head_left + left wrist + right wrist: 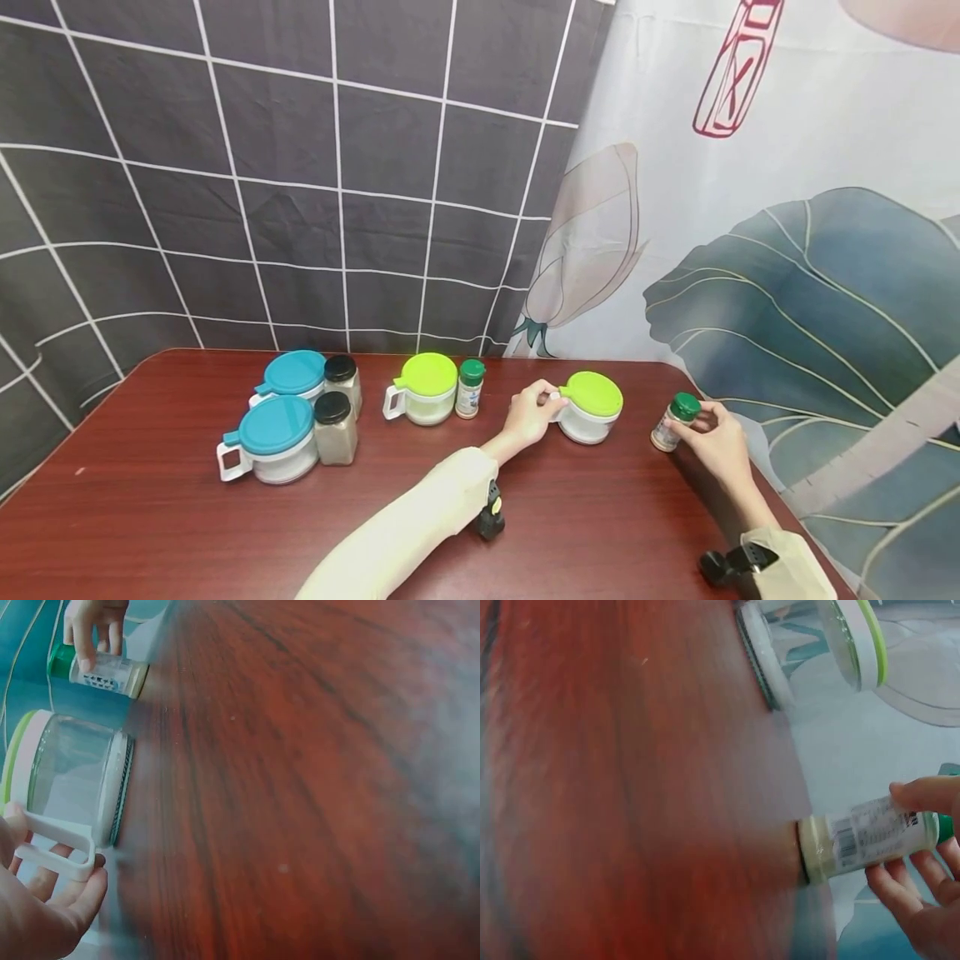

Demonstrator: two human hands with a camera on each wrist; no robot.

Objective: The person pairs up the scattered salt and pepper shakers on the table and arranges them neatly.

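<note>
My left hand [529,414] pinches the white handle of a clear seasoning jar [588,421] with a lime-green lid. In the left wrist view, the thumb and fingers are around that handle [56,859]. Further right, my right hand [720,442] holds a small spice bottle [664,433] with a green cap, tilted a little. Its printed label and barcode [847,844] face the right wrist camera, with the thumb on one side and fingers on the other. The bottle's base is at or just above the tabletop; which of the two I cannot tell.
On the wooden table [150,517], another lime-lidded jar [427,387] stands beside a green-capped bottle [469,392]. At left are two blue-lidded jars [276,442] and two black-capped shakers [336,433]. A grey grid curtain [285,217] and a printed curtain [810,275] hang behind.
</note>
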